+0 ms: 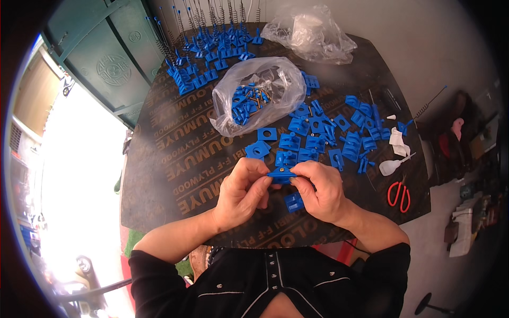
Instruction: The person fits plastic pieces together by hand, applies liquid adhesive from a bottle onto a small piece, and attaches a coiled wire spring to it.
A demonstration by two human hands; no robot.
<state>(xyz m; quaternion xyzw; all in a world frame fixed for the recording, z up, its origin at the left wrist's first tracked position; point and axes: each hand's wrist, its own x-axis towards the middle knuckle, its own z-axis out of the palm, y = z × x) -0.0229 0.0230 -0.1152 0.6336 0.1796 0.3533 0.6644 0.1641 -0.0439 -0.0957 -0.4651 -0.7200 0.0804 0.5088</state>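
Between my two hands, above the near part of the table, is a blue plastic part [281,175] with a small round metal-coloured spot on top. My left hand [245,186] pinches its left end between thumb and fingers. At the other end, my right hand [321,190] grips it the same way. Just below it on the table lies another blue part [294,202], partly covered by my right hand. Several blue plastic parts [289,141], some with round holes, lie spread beyond my hands. The underside of the held part is hidden.
An open clear bag [222,116] holds small blue pieces and brass-coloured screws. Blue bases with upright springs [217,47] crowd the far left. Red-handled scissors [398,196], a small white bottle [391,166] and crumpled white paper [397,142] lie right. Another plastic bag [313,37] sits at the back.
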